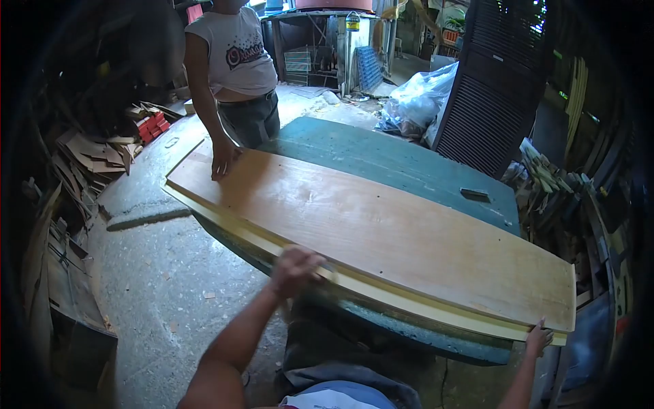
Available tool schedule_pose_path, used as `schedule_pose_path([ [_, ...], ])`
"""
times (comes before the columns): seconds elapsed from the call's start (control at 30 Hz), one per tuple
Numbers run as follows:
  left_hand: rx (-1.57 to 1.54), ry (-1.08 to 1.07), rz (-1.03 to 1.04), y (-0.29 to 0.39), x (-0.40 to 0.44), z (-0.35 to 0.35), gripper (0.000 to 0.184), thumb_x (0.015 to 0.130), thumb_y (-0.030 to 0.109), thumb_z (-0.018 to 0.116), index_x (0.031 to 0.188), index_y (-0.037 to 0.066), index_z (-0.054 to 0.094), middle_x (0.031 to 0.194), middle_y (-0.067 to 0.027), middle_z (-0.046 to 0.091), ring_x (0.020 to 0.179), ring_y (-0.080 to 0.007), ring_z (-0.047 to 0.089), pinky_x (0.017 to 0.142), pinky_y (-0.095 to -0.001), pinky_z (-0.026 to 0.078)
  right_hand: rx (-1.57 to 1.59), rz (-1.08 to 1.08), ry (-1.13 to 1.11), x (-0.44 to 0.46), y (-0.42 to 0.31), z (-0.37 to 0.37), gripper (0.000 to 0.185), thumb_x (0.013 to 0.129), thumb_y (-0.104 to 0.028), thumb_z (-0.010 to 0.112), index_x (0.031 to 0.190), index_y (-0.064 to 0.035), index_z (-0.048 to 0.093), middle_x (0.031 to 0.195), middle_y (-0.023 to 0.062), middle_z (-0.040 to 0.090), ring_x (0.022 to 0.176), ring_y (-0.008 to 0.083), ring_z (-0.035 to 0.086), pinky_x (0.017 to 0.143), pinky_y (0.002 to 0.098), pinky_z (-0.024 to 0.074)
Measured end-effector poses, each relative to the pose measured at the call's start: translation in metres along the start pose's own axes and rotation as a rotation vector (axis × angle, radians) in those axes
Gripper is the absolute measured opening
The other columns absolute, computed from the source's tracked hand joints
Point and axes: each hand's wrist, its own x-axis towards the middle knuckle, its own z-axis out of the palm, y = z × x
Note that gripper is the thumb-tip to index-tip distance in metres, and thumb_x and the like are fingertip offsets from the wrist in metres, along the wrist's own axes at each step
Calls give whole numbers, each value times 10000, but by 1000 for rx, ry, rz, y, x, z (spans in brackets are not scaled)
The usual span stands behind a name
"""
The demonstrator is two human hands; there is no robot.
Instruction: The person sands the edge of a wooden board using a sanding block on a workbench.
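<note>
A long wooden panel (381, 225) with a pale yellow frame edge (436, 292) lies across a green worktable (354, 146). At the panel's near edge is my left hand (296, 271), smeared by motion. Its fingers look curled, and a blurred thing beside them cannot be made out. My right hand (539, 339) grips the panel's near right corner, fingertips on the edge and the rest of the hand partly below. Small dark spots dot the panel's face.
Across the table stands another person (235, 61), with one hand (225, 158) resting on the panel's far left end. A dark louvered shutter (487, 95) leans behind the table, near plastic sheeting (419, 95). Wood scraps (92, 150) and red blocks (152, 127) lie at left.
</note>
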Motion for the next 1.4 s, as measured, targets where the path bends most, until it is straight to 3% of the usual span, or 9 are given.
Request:
schedule_pose_path([
  [0.1, 280, -40, -246, -84, -40, -29, 277, 741, 289, 824, 948, 122, 744, 929, -65, 689, 916, -303, 664, 841, -477, 513, 27, 18, 44, -5, -3, 1, 975, 1012, -778, 309, 1660, -51, 273, 1748, 144, 213, 1615, 325, 179, 1221, 702, 215],
  [0.27, 130, -5, -157, -20, -12, -15, 356, 734, 218, 801, 1073, 116, 761, 1003, -77, 693, 1003, -324, 662, 926, -477, 502, -74, -163, 154, 56, 27, 47, 1011, 1010, -773, 340, 1580, 61, 384, 1664, 293, 316, 1566, 421, 253, 1301, 494, 156],
  [0.6, 363, -33, -269, -100, -50, -51, 357, 721, 108, 815, 1076, 89, 779, 990, -94, 699, 981, -293, 665, 860, -435, 535, 2, -185, 235, 81, 40, 61, 1022, 1005, -785, 342, 1515, 92, 465, 1627, 300, 374, 1541, 426, 292, 1287, 505, 174],
  [0.8, 9, -114, -19, 31, 10, 1, 516, 661, 194, 850, 1165, 139, 753, 1023, -81, 670, 1063, -313, 642, 964, -472, 483, -4, -223, 182, 91, 54, 62, 1058, 993, -811, 320, 1534, 92, 429, 1625, 296, 379, 1546, 442, 269, 1269, 538, 213],
  [1.07, 289, -67, -146, -75, -31, -39, 420, 706, 121, 809, 1123, 114, 757, 1029, -82, 671, 985, -304, 647, 867, -450, 503, -91, -274, 207, 93, 57, 76, 1068, 984, -821, 321, 1538, 87, 418, 1613, 300, 393, 1533, 451, 291, 1269, 538, 210],
  [1.27, -51, -111, 4, 50, 21, 50, 523, 671, 313, 860, 1143, 120, 741, 1098, -121, 649, 1048, -342, 631, 937, -517, 478, 30, -248, 99, 47, 27, 23, 875, 1021, -717, 415, 1279, 74, 687, 1363, 329, 619, 1321, 485, 543, 1136, 560, 381],
  [1.3, -117, -73, 40, 73, 35, 57, 417, 730, 285, 813, 1103, 117, 732, 1023, -102, 648, 1015, -326, 635, 913, -482, 491, 160, -360, 284, 60, 36, 45, 811, 1031, -671, 454, 1175, 76, 736, 1251, 330, 677, 1212, 503, 603, 1061, 573, 423],
  [1.33, -105, -20, 11, 95, 44, 64, 428, 730, 287, 813, 1117, 119, 741, 1044, -80, 641, 1039, -306, 625, 919, -457, 476, 88, -293, 42, 53, 29, 25, 815, 1028, -672, 460, 1322, 61, 665, 1419, 302, 601, 1344, 474, 531, 1143, 550, 380],
  [1.4, -97, -38, -45, 114, 52, 71, 462, 762, 294, 812, 1193, 140, 747, 1073, -60, 635, 1058, -279, 618, 925, -420, 459, 35, -190, 133, 46, 23, 31, 859, 1028, -684, 445, 1474, 45, 528, 1577, 279, 461, 1487, 435, 391, 1235, 531, 288],
])
